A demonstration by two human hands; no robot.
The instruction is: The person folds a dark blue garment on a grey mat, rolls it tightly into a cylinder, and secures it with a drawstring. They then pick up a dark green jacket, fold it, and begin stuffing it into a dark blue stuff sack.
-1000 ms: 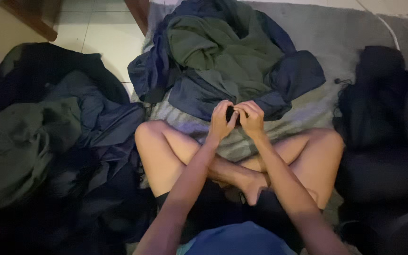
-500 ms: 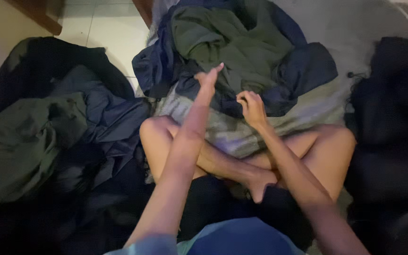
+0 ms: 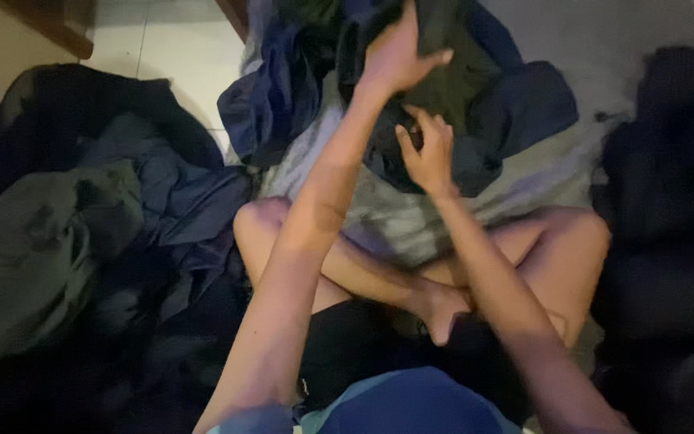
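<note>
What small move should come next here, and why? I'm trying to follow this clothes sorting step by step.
Probably close the left hand on the dark green garment and lift it clear of the heap. That hand lies spread on top of it, fingers not visibly gripping, while the right hand rests lower on the same pile beside the navy cloth, placed to steady what lies underneath.

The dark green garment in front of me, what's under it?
Navy garments and a grey sheet show beneath the dark green garment. Anything deeper is covered by the pile and the left hand.
</note>
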